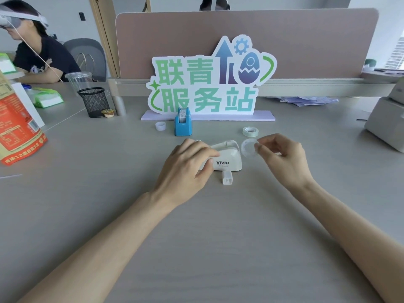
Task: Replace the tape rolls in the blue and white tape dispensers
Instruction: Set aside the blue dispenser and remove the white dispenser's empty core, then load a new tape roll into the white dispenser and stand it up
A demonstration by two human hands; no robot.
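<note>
A white tape dispenser (227, 159) marked VIVID lies on the grey table at the centre. My left hand (188, 162) rests over its left end, gripping it. My right hand (282, 156) pinches a clear, nearly used-up tape ring (249, 148) just right of the dispenser, slightly above the table. A fuller tape roll (250, 131) lies flat behind it. A small white spindle piece (227, 177) stands in front of the dispenser. The blue tape dispenser (183, 123) stands upright farther back with a roll in it. A small white core (160, 126) sits left of it.
A green and white sign (207, 84) on a lilac base stands behind the dispensers, before a desk divider. A black mesh cup (94, 101) and an orange bag (17, 127) are at the left, a white machine (387, 125) at the right. Another person sits at far left.
</note>
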